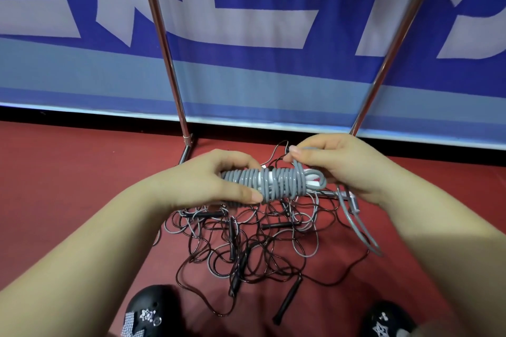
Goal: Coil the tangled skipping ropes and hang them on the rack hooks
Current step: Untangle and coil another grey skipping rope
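Skipping ropes (246, 238) lie in a loose tangle on the red floor (68, 172), thin dark and grey cords looped over one another with several black handles (287, 301) among them. Above that heap, one grey rope (276, 183) is held in mid-air, wound into a tight horizontal bundle with a white handle showing through the turns.

The left hand (219, 180) grips the left end of the bundle, fingers curled over the top and thumb pressed along the underside. The right hand (339, 164) is at the bundle's right end, its thumb and forefinger pinching a strand of the grey cord just above the coil. From under this hand a free loop of the same grey cord (358, 230) hangs down toward the floor.

Behind the hands, two shiny metal poles of the rack (175, 85) rise from the floor and lean apart toward the top. A blue and white banner (246, 22) covers the wall behind them. At the bottom edge, the toes of two black shoes (153, 309) with white decorations are visible, one on each side of the tangle.
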The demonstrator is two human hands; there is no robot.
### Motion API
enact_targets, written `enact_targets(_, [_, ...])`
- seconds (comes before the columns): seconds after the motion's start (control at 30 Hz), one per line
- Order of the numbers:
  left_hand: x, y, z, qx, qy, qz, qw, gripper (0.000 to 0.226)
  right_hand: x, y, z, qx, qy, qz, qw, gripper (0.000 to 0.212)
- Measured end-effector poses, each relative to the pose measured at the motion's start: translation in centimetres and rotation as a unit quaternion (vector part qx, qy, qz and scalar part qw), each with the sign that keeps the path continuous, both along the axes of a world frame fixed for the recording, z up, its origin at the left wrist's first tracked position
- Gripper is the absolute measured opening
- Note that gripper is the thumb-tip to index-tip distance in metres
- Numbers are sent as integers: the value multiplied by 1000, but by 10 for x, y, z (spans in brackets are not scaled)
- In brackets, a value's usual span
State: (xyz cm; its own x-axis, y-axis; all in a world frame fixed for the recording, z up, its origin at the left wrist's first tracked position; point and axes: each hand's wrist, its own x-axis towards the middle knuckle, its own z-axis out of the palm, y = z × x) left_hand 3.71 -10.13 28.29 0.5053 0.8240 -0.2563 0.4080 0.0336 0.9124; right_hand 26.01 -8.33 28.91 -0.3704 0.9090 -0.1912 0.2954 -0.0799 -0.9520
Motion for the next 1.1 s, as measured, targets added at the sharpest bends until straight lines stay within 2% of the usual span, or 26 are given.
enact_targets(0.1, [0, -2, 1, -8, -45, -4, 999, 30, 2, 5, -1, -123, 106, 12, 987, 12])
enact_targets(0.2, [0, 0, 1, -8, -109, 13, 994, 31, -1, 8, 0, -202, 215, -19, 955, 19])
enact_targets(0.27, [2, 1, -1, -6, -161, 25, 987, 30, -5, 8, 2, -216, 271, -35, 937, 18])
enact_targets(0.37, [6, 2, -3, -14, -217, 53, 975, 23, -9, 9, 0, -167, 282, -57, 943, 14])
enact_targets(0.47, [6, 6, -6, -19, -236, 93, 967, 15, -12, 8, -4, -91, 231, -60, 967, 23])
enact_targets(0.57, [5, 9, -7, -22, -238, 131, 962, 19, -15, 5, -10, -7, 136, -41, 990, 22])
enact_targets(0.73, [7, 10, -6, -30, -230, 214, 949, 23, -22, 5, -22, 66, -19, -26, 997, 29])
enact_targets(0.83, [10, 11, -7, -42, -220, 269, 937, 20, -27, 3, -25, 123, -182, 5, 976, 35])
enact_targets(0.9, [9, 13, -8, -51, -206, 305, 928, 12, -33, -1, -24, 118, -259, 51, 957, 41])
enact_targets(1.0, [4, 16, -13, -28, -148, 345, 926, 12, -45, -11, -21, 114, -309, 124, 936, 45])
enact_targets(1.1, [5, 14, -16, 44, -35, 353, 934, 9, -49, -16, -19, 182, -369, 151, 899, 34])
